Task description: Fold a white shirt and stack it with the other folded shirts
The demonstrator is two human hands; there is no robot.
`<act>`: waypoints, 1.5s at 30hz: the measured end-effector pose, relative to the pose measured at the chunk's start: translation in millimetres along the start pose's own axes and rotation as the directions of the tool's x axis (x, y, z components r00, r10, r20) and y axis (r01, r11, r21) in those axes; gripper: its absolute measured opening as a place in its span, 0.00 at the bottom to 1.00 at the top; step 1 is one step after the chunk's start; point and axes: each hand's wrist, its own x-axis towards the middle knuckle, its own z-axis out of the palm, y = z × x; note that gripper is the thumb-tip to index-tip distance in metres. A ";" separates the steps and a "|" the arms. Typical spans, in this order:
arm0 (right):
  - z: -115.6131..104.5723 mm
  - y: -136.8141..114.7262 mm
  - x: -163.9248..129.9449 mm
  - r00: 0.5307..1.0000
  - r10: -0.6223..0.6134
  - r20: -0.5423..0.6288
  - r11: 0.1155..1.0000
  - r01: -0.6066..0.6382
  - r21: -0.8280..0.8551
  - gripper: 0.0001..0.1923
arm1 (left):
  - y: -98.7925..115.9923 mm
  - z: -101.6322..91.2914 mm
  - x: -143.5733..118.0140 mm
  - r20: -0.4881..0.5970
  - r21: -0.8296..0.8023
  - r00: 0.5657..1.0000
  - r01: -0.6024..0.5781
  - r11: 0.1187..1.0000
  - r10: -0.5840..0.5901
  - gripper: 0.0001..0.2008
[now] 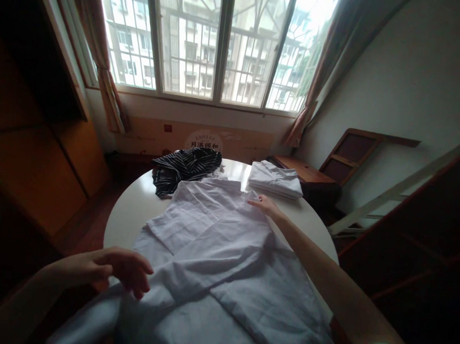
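A white shirt (213, 243) lies spread across a round white table (134, 207), its collar toward the window and one sleeve folded over the front. My right hand (265, 204) reaches far out and rests on the shirt's right shoulder near the collar, fingers pinching the cloth. My left hand (124, 272) hovers over the near left edge of the shirt, fingers curled and apart, touching the fabric lightly at the fingertips.
A dark striped garment (185, 168) lies crumpled at the table's far side. A folded stack of white clothes (275, 181) sits at the far right. Behind are a large window, curtains, a wooden cabinet on the left and wooden furniture on the right.
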 end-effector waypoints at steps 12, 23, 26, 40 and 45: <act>8.7 11.5 17.0 0.999 0.021 -0.030 0.998 -0.023 -0.066 0.09 | -56.8 -27.3 55.9 -0.745 0.337 0.666 0.423 0.841 -0.037 0.31; -31.9 38.7 3.9 0.981 0.066 -0.183 0.964 -0.110 -0.242 0.10 | -48.9 -18.3 89.3 -0.801 0.332 0.592 0.318 0.888 0.088 0.22; -43.3 51.1 -10.3 0.976 0.099 -0.195 0.953 -0.149 -0.263 0.11 | -49.5 -21.5 98.3 -0.824 0.320 0.562 0.345 0.882 0.079 0.24; -19.0 0.8 -30.4 0.886 -0.380 -0.264 0.719 0.103 -0.687 0.14 | -48.5 -8.0 45.3 -0.406 0.244 0.880 0.366 0.898 -0.248 0.20; 47.8 -74.0 -2.7 0.881 -0.466 0.078 0.795 0.456 -0.399 0.17 | -48.2 -7.5 52.1 -0.417 0.275 0.882 0.351 0.895 -0.218 0.19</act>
